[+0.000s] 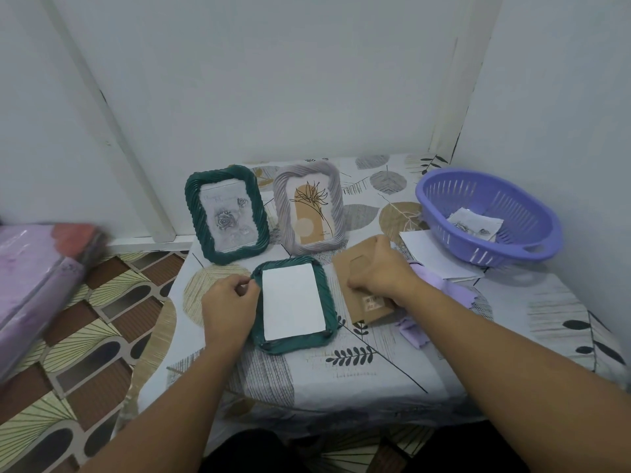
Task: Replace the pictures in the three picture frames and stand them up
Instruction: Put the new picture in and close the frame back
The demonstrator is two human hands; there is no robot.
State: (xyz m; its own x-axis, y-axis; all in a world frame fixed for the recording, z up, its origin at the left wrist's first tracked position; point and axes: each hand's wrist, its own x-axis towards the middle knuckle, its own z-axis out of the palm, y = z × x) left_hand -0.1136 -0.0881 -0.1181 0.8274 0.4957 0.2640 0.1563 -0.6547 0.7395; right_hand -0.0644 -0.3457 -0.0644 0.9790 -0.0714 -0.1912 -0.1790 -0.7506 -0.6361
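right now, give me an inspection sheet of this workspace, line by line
Surface: table under a leaf-print cloth, set in a white corner.
Job's things: dark green frame with a rose picture and grey frame with a flower print both stand upright at the back. A second green frame lies face down with a white sheet in it. Brown backing board lies beside it.
Clutter: purple basket holding a picture; white papers; lilac cloth.
Grippers: left hand pinches the lying frame's left edge; right hand holds the backing board.
Cables: nothing seen.
Surroundings: patterned floor mat; wrapped purple bundle at left.
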